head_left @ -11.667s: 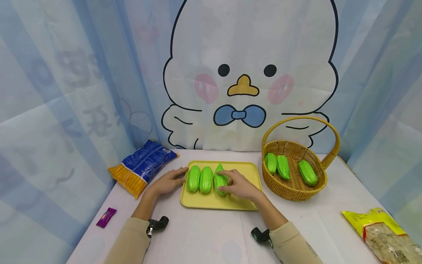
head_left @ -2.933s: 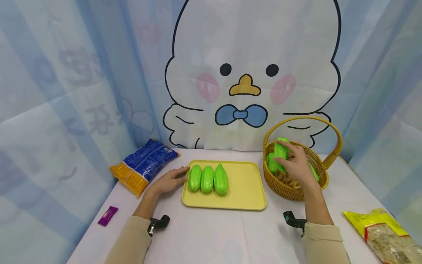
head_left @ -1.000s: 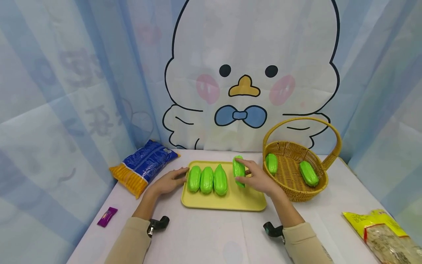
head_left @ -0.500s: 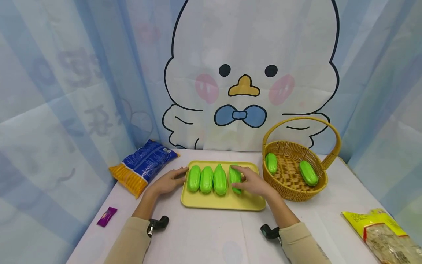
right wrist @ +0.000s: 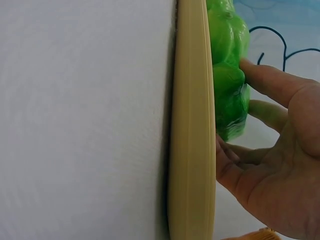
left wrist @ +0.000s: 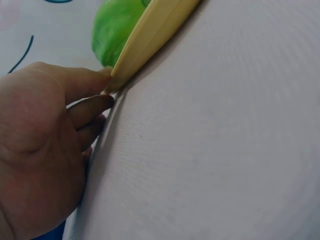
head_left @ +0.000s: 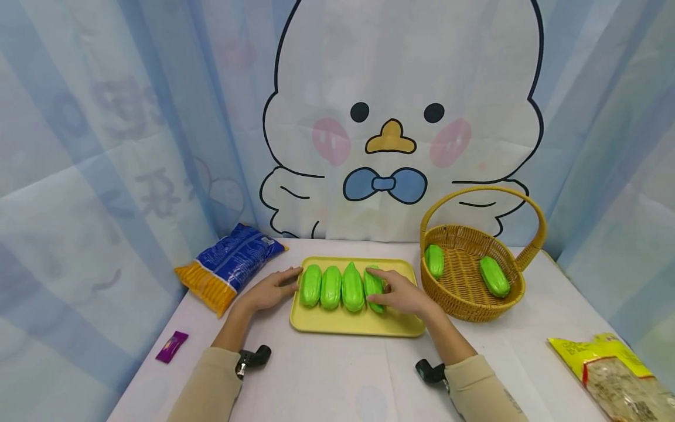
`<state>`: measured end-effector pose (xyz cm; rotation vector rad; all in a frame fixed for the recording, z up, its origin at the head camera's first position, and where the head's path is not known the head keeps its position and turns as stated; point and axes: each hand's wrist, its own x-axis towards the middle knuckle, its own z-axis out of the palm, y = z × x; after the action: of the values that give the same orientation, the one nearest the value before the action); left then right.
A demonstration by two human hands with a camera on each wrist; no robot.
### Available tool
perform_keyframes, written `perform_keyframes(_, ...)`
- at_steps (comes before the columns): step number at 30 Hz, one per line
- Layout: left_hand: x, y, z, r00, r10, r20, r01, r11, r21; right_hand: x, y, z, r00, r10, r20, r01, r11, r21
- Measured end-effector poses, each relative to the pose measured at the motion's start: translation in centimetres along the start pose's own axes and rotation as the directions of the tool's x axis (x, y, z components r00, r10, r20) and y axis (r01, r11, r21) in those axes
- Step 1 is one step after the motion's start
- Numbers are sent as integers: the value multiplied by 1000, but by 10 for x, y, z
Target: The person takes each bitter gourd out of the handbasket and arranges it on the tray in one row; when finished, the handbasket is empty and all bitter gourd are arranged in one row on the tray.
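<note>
In the head view, my right hand (head_left: 403, 293) is at the right end of a row of glossy green vegetables on a yellow tray (head_left: 337, 326). They are plump and ribbed, like bitter melons. Its thumb and fingers hold the end vegetable (head_left: 374, 286) by both ends; the right wrist view shows this lumpy vegetable (right wrist: 229, 75) against the thumb, just inside the tray's wall (right wrist: 192, 150). Three more vegetables (head_left: 330, 287) lie side by side to its left. My left hand (head_left: 269, 290) rests its fairly straight fingers against the tray's left rim, also seen in the left wrist view.
A wicker basket (head_left: 464, 308) with a tall handle stands at the back right, with two green vegetables (head_left: 494, 276) inside. A blue and orange bag (head_left: 232, 264) lies left, a small purple packet (head_left: 171, 347) nearer, and a yellow bag (head_left: 614, 372) at front right.
My right hand has taken a green vegetable from the basket, lowered it onto the tray and shifted it left toward the row. My left hand has stayed at the tray's rim.
</note>
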<state>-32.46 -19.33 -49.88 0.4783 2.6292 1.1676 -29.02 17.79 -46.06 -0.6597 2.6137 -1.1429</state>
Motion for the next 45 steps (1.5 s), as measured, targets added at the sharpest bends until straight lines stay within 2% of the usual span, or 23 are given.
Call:
perform_keyframes(26,-2,3,0,1000,-20,0,20,1000,2,0,1,1,999,44,-2,-44,998,49)
perform_keyframes(34,-1,1,1,1000,-1,6,1,1000,-13,-1,1,1,1000,29,-4,-29,999,46)
perform_keyframes(40,-1,2,0,1000,-12,6,12,1000,-3,-2,0,1,1000,23,-10,-22,999,29)
perform_keyframes(45,-2,4,-1,1000,-25,6,25,1000,-2,-3,-2,-3,999,-1,-43,1,1000,6)
